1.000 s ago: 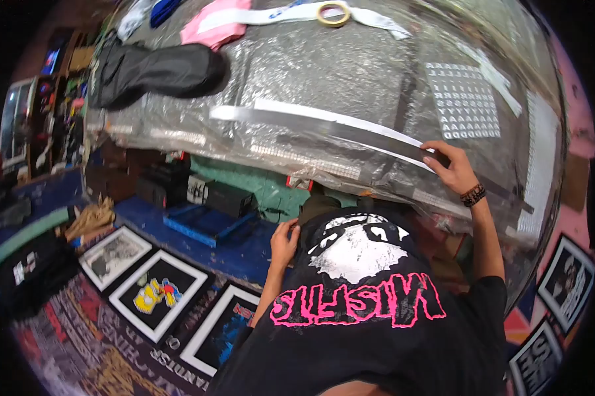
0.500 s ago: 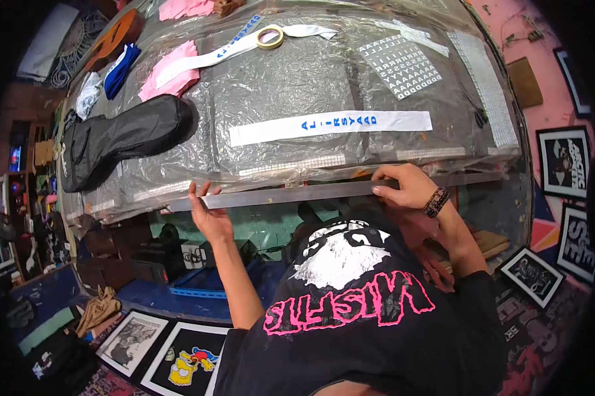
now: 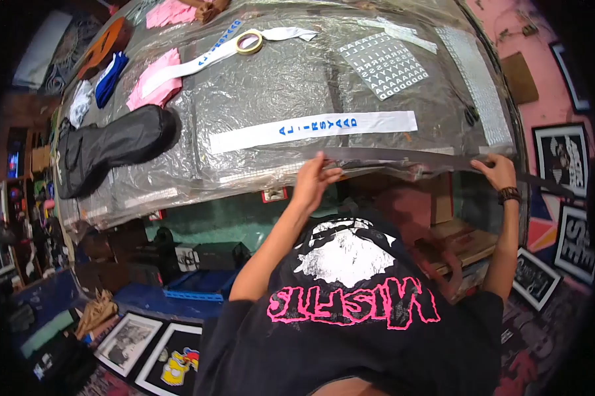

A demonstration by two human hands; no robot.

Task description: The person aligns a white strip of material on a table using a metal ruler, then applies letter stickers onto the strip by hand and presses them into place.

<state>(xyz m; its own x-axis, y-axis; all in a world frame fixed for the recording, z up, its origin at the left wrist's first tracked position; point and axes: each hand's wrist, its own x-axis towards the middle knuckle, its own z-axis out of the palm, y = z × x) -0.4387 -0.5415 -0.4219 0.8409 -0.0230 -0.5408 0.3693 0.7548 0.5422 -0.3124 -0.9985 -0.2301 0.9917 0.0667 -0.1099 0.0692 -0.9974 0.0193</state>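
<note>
A long, flat, dark grey strip, like a straightedge, lies along the near edge of the plastic-covered table and reaches past its right side. At its left end is my left hand, a fingertip against the strip and the other fingers partly curled. Near the table's right corner my right hand pinches the same strip. Just beyond lies a white cloth band with blue letters. Behind it to the right is a sheet of letters.
A black padded case, pink cloth and a tape roll lie on the table's left half. A patterned silvery strip runs along the right. Framed pictures stand by the pink wall. Boxes sit under the table.
Both hands have moved to the right with the long strip, whose right part now sticks out past the table. My view has shifted slightly, and the items on the table appear farther left.
</note>
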